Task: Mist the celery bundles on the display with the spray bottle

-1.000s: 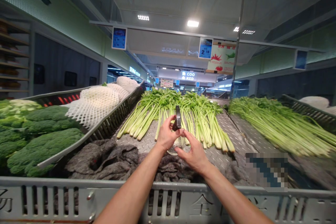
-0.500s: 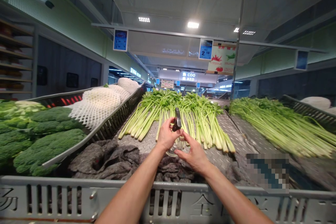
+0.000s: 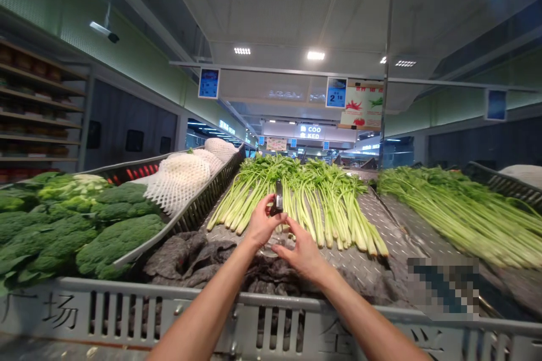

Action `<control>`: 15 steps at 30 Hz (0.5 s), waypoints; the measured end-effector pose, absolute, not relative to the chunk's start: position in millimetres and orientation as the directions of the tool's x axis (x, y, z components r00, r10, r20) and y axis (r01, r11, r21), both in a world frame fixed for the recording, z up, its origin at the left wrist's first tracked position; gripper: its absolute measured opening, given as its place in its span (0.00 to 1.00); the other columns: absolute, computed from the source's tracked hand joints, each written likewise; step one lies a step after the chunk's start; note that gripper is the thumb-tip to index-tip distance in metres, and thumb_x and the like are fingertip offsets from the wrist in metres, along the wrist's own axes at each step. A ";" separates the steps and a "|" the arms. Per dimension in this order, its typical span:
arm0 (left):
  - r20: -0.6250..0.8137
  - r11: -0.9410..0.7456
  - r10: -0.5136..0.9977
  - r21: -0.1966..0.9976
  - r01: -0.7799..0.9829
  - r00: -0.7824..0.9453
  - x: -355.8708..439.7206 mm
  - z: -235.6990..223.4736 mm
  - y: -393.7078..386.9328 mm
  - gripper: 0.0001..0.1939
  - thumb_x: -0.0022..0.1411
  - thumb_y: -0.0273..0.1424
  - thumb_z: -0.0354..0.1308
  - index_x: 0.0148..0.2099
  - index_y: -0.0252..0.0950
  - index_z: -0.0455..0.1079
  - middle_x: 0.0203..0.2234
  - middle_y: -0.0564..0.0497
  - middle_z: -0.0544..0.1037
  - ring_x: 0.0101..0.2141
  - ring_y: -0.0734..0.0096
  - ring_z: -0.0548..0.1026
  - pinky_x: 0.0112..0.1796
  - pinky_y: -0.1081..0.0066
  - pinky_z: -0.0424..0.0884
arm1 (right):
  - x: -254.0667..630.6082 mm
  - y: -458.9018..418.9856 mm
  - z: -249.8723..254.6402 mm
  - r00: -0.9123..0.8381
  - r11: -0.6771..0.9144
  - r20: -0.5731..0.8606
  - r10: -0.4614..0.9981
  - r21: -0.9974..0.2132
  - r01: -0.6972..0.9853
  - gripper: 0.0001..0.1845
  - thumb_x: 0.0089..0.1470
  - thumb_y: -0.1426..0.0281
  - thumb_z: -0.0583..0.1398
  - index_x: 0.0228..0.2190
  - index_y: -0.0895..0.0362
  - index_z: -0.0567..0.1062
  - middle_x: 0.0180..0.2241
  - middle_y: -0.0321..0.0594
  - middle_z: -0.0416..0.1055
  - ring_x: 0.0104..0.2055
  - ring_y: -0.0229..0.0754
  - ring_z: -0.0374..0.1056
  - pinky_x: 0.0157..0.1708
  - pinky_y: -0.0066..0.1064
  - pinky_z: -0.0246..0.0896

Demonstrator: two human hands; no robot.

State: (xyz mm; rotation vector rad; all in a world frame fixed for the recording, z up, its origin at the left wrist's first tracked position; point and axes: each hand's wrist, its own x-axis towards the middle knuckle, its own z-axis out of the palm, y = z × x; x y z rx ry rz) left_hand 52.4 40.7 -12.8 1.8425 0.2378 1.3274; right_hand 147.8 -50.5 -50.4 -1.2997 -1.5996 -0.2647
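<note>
My left hand (image 3: 261, 224) is closed around a small dark tool (image 3: 278, 203) that stands upright above the fingers. My right hand (image 3: 301, 250) reaches in just below and right of it, thumb and forefinger pinched near the tool's base; what they hold is hidden. Both hands hover over a sloping metal tray (image 3: 393, 245) with bundles of green celery stalks (image 3: 322, 197) fanned out behind them. Dark grey cloth (image 3: 186, 254) lies bunched at the tray's near end, under my forearms.
A grey slotted rail (image 3: 127, 310) runs across the front. Broccoli (image 3: 84, 225) fills the left bin, with net-wrapped white produce (image 3: 180, 177) behind it. More celery (image 3: 457, 208) covers the right tray. Price signs (image 3: 336, 92) hang overhead.
The view has swung a little right and up, so the bins sit lower and farther right in frame. My hands stay together on the dark tool, which now shows shorter above the fingers.
</note>
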 end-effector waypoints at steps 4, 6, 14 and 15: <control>0.699 -0.628 0.582 0.711 -0.316 0.416 30.2 -4.7 49.8 0.27 0.43 0.37 0.60 0.46 0.32 0.61 0.37 0.49 0.69 0.34 0.70 0.68 0.37 0.71 0.64 | 124.0 -39.4 -45.2 0.100 0.436 0.797 0.596 -0.426 0.793 0.33 0.38 0.68 0.61 0.49 0.58 0.61 0.44 0.44 0.65 0.40 0.41 0.64 0.43 0.37 0.60; 0.703 -0.646 0.585 0.705 -0.293 0.404 19.2 -2.5 52.2 0.26 0.43 0.37 0.60 0.44 0.32 0.62 0.35 0.50 0.69 0.33 0.71 0.68 0.36 0.72 0.64 | 114.2 -34.3 -45.2 0.092 0.461 0.796 0.598 -0.436 0.773 0.33 0.38 0.69 0.61 0.49 0.57 0.60 0.44 0.44 0.65 0.41 0.41 0.64 0.43 0.37 0.59; 0.699 -0.663 0.606 0.708 -0.244 0.380 -2.4 -12.6 55.1 0.26 0.42 0.37 0.60 0.44 0.32 0.62 0.34 0.50 0.68 0.33 0.71 0.67 0.36 0.72 0.64 | 98.3 -24.5 -58.7 0.074 0.499 0.827 0.558 -0.405 0.766 0.33 0.37 0.70 0.61 0.48 0.58 0.61 0.41 0.43 0.67 0.40 0.41 0.64 0.42 0.36 0.60; 0.695 -0.658 0.616 0.713 -0.242 0.371 -1.9 -14.3 54.5 0.26 0.42 0.37 0.60 0.44 0.32 0.62 0.34 0.50 0.68 0.34 0.70 0.67 0.36 0.71 0.64 | 99.1 -24.3 -60.2 0.067 0.502 0.832 0.550 -0.394 0.770 0.33 0.37 0.70 0.61 0.48 0.57 0.61 0.41 0.42 0.67 0.39 0.41 0.64 0.42 0.36 0.60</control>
